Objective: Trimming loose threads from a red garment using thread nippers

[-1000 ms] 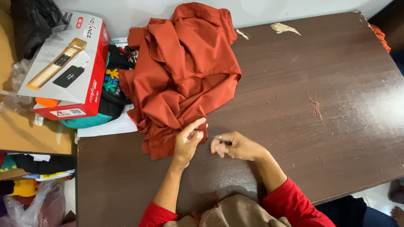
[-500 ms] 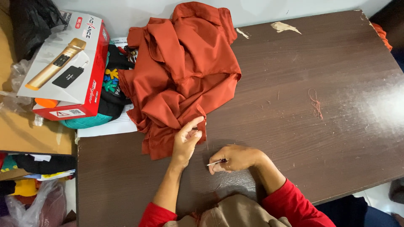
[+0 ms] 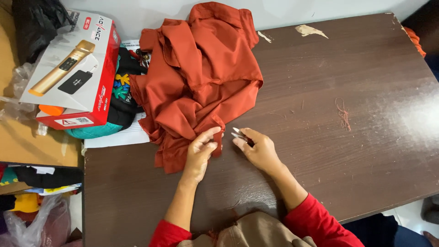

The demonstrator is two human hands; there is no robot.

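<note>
Garment of crumpled rust-orange cloth [image 3: 196,77] lies heaped on the left half of the dark brown wooden worktop [image 3: 356,91], its lower edge reaching toward the person. Left hand [image 3: 200,153] rests on that lower edge, fingers [image 3: 211,134] closed in a pinch on a narrow fold of the cloth. Right hand [image 3: 258,148] sits just beside it on the bare wood, fingers curled around a small metal thread snipper [image 3: 238,133], whose pointed silver tip projects toward the pinched fold; tip and cloth are near, contact cannot be told. Both sleeves are red. A loose tangle of reddish thread [image 3: 343,114] lies on the wood, well apart to the right of the hands. At the left end of the worktop stand a red and white cardboard box picturing a gold microphone [image 3: 73,73], and beside it a black and teal fabric bundle [image 3: 120,98] over white paper sheets [image 3: 116,136].
</note>
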